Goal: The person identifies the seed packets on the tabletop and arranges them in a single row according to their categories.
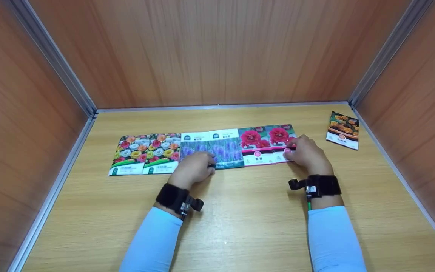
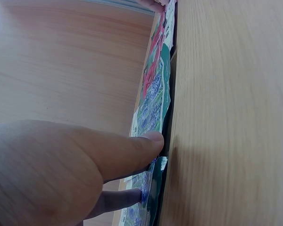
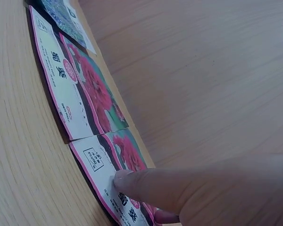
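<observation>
Seed packets lie in a row on the table, in pairs. On the left are two mixed-flower packets, in the middle two lavender-pictured packets, on the right two red-flower packets. My left hand touches the lavender pair near their lower edges; its thumb and a finger rest there in the left wrist view. My right hand touches the rightmost red-flower packet, with its thumb on the white lower part. That hand covers part of this packet.
A single orange-flower packet lies apart at the far right, slightly turned. Wood-patterned panels stand at the back and both sides, with grey metal strips along their edges. Bare tabletop lies in front of the row.
</observation>
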The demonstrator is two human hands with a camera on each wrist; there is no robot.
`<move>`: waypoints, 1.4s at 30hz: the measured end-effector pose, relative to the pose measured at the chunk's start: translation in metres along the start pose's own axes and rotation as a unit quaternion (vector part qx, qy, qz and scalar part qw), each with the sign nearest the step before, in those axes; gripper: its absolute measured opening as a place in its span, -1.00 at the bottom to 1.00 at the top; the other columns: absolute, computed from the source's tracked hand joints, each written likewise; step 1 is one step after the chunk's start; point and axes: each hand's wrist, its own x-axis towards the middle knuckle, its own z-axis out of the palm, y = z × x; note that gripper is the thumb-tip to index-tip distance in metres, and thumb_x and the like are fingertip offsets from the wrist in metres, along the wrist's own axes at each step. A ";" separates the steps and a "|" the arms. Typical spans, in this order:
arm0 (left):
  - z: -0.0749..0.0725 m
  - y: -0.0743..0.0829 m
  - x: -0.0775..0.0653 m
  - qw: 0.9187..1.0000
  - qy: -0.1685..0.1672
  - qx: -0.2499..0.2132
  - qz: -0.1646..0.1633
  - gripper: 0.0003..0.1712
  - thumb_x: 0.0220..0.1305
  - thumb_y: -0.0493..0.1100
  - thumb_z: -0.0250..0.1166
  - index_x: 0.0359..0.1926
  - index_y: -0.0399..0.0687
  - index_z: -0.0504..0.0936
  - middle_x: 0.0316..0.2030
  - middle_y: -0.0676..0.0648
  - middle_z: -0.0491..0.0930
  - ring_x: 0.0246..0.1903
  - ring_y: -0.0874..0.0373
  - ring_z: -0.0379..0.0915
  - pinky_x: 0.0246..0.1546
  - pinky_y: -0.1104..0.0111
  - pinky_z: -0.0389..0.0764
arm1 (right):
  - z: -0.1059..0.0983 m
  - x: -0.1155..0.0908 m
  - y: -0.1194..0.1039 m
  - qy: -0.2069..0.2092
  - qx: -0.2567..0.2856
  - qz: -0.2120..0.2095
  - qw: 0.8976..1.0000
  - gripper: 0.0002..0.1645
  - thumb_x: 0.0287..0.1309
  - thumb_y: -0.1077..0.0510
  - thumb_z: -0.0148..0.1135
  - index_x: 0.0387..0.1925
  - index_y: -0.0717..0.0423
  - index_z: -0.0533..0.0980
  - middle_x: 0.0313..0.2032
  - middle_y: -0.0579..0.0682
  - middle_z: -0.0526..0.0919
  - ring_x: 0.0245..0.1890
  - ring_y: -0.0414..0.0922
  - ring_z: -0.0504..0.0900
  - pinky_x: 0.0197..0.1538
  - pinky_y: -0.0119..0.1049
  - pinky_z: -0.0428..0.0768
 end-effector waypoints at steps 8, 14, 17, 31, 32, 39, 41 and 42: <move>-0.002 0.001 0.000 1.000 0.002 -0.001 -0.010 -0.60 0.65 -0.07 0.41 0.39 0.02 0.80 0.51 -0.10 0.67 0.55 -0.17 0.55 0.62 -0.07 0.54 | -0.008 0.001 0.000 0.015 -0.004 -0.002 1.000 -0.30 0.68 -0.15 0.30 0.59 0.12 0.52 0.52 0.37 0.38 0.48 0.32 0.38 0.67 0.49 0.34; 0.001 0.000 -0.001 1.000 0.001 -0.006 -0.010 -0.61 0.65 -0.08 0.40 0.38 0.03 0.81 0.53 -0.06 0.65 0.57 -0.17 0.53 0.63 -0.07 0.54 | -0.012 0.004 0.009 0.052 -0.031 0.009 0.998 -0.26 0.69 -0.19 0.25 0.60 0.16 0.47 0.56 0.44 0.35 0.52 0.45 0.34 0.57 0.61 0.36; 0.001 0.000 -0.001 1.000 -0.001 -0.005 -0.010 -0.62 0.66 -0.09 0.39 0.38 0.03 0.81 0.56 -0.03 0.63 0.59 -0.16 0.51 0.64 -0.07 0.53 | -0.017 0.009 0.019 0.082 -0.038 0.033 0.995 -0.21 0.70 -0.20 0.18 0.65 0.20 0.39 0.61 0.50 0.29 0.59 0.55 0.27 0.53 0.72 0.27; -0.003 0.001 0.000 1.000 0.001 0.004 0.006 -0.66 0.65 -0.10 0.40 0.31 0.02 0.85 0.52 -0.07 0.66 0.54 -0.18 0.56 0.61 -0.06 0.56 | -0.047 0.015 0.072 0.072 -0.006 0.102 0.992 0.05 0.79 -0.27 -0.11 0.75 0.51 -0.04 0.75 0.59 -0.14 0.76 0.57 -0.12 0.68 0.70 -0.06; -0.003 0.001 0.000 1.000 0.002 0.004 0.006 -0.66 0.65 -0.10 0.40 0.31 0.02 0.85 0.51 -0.08 0.67 0.54 -0.18 0.57 0.61 -0.06 0.56 | -0.046 0.015 0.072 0.065 -0.009 0.103 0.992 0.07 0.79 -0.30 -0.14 0.75 0.51 -0.06 0.76 0.58 -0.18 0.76 0.58 -0.15 0.65 0.74 -0.08; -0.001 0.001 -0.001 1.000 0.002 -0.002 -0.003 -0.66 0.64 -0.09 0.41 0.30 0.02 0.86 0.46 -0.09 0.71 0.50 -0.17 0.60 0.57 -0.06 0.60 | -0.040 0.016 0.069 0.009 -0.025 0.127 0.992 0.14 0.77 -0.42 -0.25 0.79 0.42 -0.12 0.76 0.57 -0.16 0.75 0.61 -0.14 0.46 0.97 -0.23; -0.001 0.001 0.000 1.000 0.006 0.000 0.000 -0.68 0.64 -0.10 0.42 0.28 0.02 0.87 0.45 -0.09 0.72 0.49 -0.16 0.62 0.56 -0.06 0.61 | -0.041 0.016 0.066 0.012 -0.028 0.134 0.990 0.10 0.77 -0.39 -0.21 0.79 0.39 -0.06 0.74 0.58 -0.10 0.74 0.60 -0.06 0.43 0.99 -0.16; -0.002 0.001 0.000 1.000 0.008 0.002 0.002 -0.69 0.63 -0.10 0.42 0.26 0.02 0.88 0.45 -0.08 0.72 0.48 -0.16 0.62 0.55 -0.05 0.62 | -0.043 0.015 0.065 0.016 -0.031 0.137 0.990 0.06 0.78 -0.36 -0.20 0.80 0.37 -0.05 0.74 0.57 -0.09 0.72 0.61 -0.03 0.43 0.99 -0.09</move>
